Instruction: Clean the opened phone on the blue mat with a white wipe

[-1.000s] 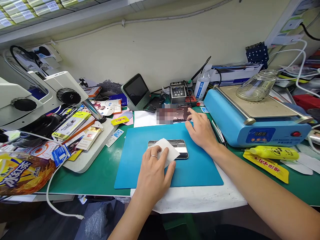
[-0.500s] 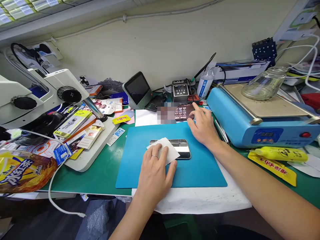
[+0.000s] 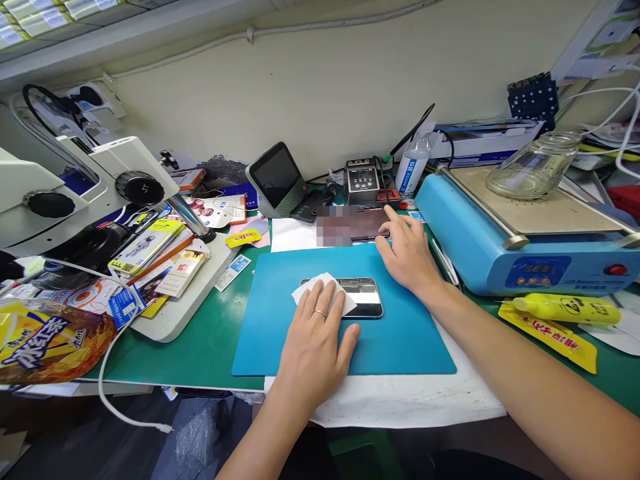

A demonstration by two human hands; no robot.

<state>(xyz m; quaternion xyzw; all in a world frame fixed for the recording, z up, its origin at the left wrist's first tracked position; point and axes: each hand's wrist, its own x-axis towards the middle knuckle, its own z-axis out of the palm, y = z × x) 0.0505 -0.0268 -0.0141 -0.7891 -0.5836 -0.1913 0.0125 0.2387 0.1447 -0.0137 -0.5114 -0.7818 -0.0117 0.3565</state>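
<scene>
Flattening white wipe (image 3: 346, 304) on phone (image 3: 367, 299): left fingers (image 3: 319, 293) (1 ring (image 3: 321, 313)) slightly apart; right fingers (image 3: 397, 221) apart.

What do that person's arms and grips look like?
The left arm and right arm are bare, with no sleeves in view. The left grip wears a slim, silvery ring. On the right grip no ring shows. I see no gloves, watches or bracelets.

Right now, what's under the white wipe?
A phone on the blue mat. Its right end shows; the wipe and left hand cover most of the rest, which can't be seen.
</scene>
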